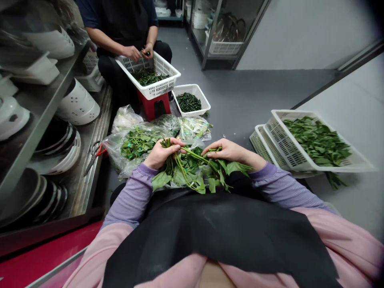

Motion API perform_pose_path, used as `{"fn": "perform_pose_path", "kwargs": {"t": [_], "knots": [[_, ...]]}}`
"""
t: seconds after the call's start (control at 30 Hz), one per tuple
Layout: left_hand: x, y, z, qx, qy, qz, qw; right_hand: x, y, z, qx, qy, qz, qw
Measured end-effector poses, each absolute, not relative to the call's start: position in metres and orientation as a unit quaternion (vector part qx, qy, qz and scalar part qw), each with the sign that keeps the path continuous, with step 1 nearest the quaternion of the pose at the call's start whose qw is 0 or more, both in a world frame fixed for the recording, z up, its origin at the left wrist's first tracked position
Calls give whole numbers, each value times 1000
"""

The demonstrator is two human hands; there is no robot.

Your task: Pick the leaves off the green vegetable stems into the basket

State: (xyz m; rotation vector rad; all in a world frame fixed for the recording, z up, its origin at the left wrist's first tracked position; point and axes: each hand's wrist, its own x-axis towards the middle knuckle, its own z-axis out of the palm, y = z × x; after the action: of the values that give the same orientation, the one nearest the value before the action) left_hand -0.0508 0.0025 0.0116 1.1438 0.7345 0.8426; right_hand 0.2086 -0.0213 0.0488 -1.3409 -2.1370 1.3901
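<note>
My left hand (162,153) is closed around a bunch of leafy green stems (192,170), gripping it near the cut ends above my lap. My right hand (226,151) pinches a single stem (195,154) that runs from the bunch toward its fingers. The leaves hang down over my black apron (210,236). Just beyond my hands lie clear plastic bags of more greens (136,144) on the floor.
White baskets of picked leaves (318,142) are stacked at the right. Opposite, another person's hands (139,52) work over a white basket (150,76) on a red stool, a smaller basket (192,100) beside it. Steel shelves with bowls and scissors (94,154) stand left.
</note>
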Motion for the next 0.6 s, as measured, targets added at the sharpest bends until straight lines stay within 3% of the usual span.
{"fn": "perform_pose_path", "kwargs": {"t": [0.37,0.6], "knots": [[-53,2,12,562,300,348,688,174,9,54,-415,-696,583,63],[-55,3,13,574,308,359,669,155,-4,34,-460,-612,628,141]]}}
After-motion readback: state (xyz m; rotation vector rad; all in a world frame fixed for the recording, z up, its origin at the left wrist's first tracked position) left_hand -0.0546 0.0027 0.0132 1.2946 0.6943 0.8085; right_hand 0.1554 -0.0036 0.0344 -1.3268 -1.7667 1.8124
